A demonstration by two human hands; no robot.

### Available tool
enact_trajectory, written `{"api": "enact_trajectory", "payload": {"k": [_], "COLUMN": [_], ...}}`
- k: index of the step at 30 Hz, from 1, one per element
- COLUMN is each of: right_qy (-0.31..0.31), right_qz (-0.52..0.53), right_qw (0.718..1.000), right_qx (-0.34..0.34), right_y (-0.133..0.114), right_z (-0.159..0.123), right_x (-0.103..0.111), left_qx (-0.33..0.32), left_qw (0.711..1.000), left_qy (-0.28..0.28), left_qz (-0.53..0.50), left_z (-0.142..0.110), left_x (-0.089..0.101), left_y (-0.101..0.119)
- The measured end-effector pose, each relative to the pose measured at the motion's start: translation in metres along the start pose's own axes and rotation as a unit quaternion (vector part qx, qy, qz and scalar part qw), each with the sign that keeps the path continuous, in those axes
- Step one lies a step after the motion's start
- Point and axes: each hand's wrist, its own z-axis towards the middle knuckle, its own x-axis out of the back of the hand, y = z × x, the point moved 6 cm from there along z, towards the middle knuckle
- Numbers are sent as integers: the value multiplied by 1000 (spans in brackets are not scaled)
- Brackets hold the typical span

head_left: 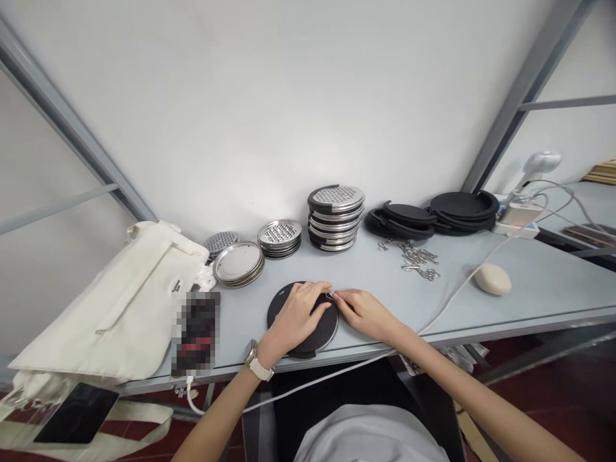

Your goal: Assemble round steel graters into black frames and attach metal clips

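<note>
A round black disc (308,340) with a metal rim along its lower right lies flat near the table's front edge. My left hand (299,312) rests across it, steadying it, with bent fingers reaching toward its upper right edge and the thumb apart below. At that edge my right hand (363,312) is closed in a pinch beside a small shiny metal hook (328,296). The fingertips hide most of the hook. Several similar loose metal hooks (418,256) lie scattered behind my right hand.
Stacked perforated metal discs with black rims (337,221), metal grater discs (280,234) and plain metal lids (238,264) stand behind. Black plastic discs (464,208) lie at back right. A white bag (110,301), pixelated phone (197,333), cable (457,289) and cream oval object (493,280) flank my hands.
</note>
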Motion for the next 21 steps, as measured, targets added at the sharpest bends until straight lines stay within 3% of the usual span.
{"api": "enact_trajectory", "payload": {"k": [21], "right_qy": [11], "right_qz": [9], "right_qw": [999], "right_qx": [38], "right_y": [-5], "right_z": [-4], "right_x": [2], "left_qx": [-7], "left_qw": [1000], "left_qy": [-3], "left_qz": [16], "left_z": [1], "left_x": [1], "left_y": [3]}}
